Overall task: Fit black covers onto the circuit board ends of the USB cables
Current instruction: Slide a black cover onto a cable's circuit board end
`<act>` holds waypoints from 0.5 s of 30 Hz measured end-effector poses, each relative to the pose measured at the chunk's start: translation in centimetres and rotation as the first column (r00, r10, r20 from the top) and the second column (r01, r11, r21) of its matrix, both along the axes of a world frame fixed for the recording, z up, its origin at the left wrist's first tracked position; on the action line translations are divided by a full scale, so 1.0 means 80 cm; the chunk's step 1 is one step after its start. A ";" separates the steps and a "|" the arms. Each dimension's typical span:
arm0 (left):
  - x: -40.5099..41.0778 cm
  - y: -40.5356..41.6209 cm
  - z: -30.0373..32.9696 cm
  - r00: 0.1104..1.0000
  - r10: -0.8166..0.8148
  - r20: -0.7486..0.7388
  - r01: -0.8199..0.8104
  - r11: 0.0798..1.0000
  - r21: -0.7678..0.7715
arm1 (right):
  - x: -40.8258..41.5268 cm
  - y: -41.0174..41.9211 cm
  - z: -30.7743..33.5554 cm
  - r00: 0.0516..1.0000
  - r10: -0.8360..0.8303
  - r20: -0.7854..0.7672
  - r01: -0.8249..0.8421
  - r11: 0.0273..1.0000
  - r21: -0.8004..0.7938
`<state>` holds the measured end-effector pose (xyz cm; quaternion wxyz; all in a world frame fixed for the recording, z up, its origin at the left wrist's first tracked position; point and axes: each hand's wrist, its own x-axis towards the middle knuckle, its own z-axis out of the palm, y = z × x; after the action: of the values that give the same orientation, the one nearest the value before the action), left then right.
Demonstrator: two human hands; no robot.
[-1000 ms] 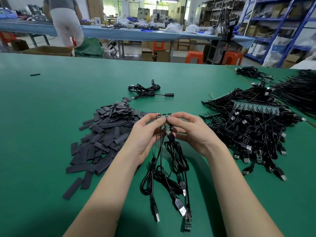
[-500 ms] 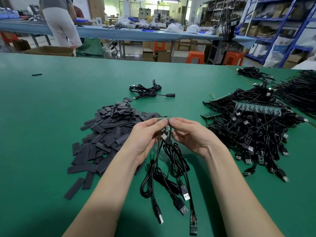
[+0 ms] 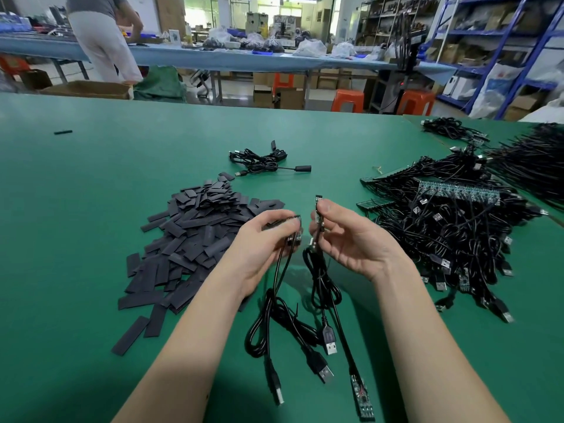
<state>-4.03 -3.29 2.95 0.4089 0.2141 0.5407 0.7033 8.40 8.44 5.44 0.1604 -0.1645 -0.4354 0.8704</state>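
Both hands pinch circuit boards [image 3: 319, 209] — black covers [image 3: 195, 236] heaped left, cable tangle [image 3: 451, 233] right (nothing between).

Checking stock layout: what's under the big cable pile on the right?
Green board strips stick out from under the cable pile at its left edge, on the green table. Anything deeper is covered by cables.

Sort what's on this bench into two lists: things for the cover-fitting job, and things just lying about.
For the job:
- pile of black covers
- circuit board pinched by right hand
- boards held in left hand
- heap of uncovered cables

Lying about:
- finished cable bundle
- stray cover
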 end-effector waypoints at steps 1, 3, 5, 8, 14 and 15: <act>-0.001 -0.001 -0.003 0.985 0.018 -0.172 -0.036 0.994 -0.102 | 0.002 0.002 0.004 1.000 -0.003 0.001 0.003 1.000 0.022; -0.003 -0.006 -0.007 0.827 -0.075 -0.557 -0.095 0.958 -0.270 | 0.004 0.007 0.013 0.998 -0.039 0.046 0.033 0.992 0.124; 0.000 -0.006 -0.008 0.531 -0.203 -0.822 -0.186 0.919 -0.347 | 0.005 0.011 0.019 0.984 -0.127 0.127 0.090 0.961 0.262; 0.010 0.001 -0.006 0.336 -0.065 -0.940 -0.266 0.950 -0.161 | 0.006 0.015 0.020 0.934 -0.283 0.219 0.167 0.886 0.432; 0.036 0.020 0.001 0.953 0.124 -0.276 -0.133 0.991 -0.015 | 0.004 0.012 0.009 0.931 -0.253 0.262 0.133 0.906 0.402; 0.038 0.021 -0.001 0.969 0.133 -0.207 -0.139 0.990 -0.014 | 0.003 0.013 0.007 0.934 -0.237 0.268 0.116 0.909 0.400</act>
<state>-0.99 -1.61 2.85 0.3045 0.2420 0.6037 0.6959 8.66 9.50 6.02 0.1975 -0.3044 -0.5978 0.7148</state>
